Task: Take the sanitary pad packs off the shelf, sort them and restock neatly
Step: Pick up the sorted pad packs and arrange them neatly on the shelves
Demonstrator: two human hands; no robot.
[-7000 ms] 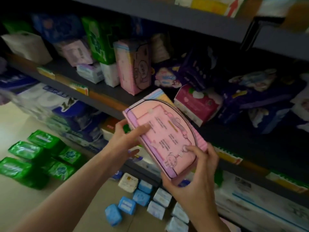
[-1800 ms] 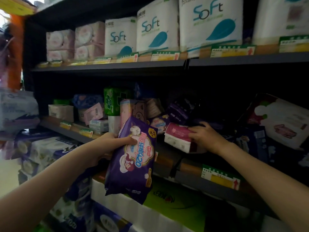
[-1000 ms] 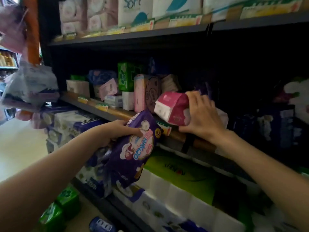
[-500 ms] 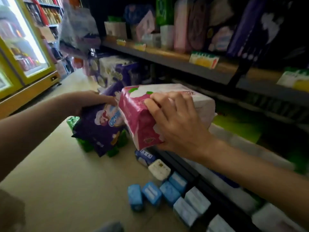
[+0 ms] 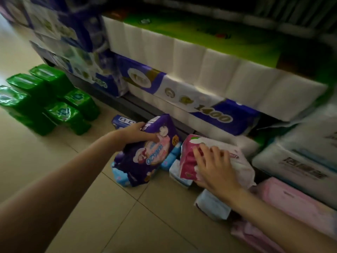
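Both packs are now coming down to the floor. Head view: left hand (image 5: 134,133) is gripping the purple pack (image 5: 147,152), right hand (image 5: 212,166) is clasping the pink pack (image 5: 189,161), seemingly over small blue packs (image 5: 175,168); setting them clear would sort better.

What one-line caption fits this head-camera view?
Left hand grips a purple pack, right hand a pink-and-white pack, above small blue packs.
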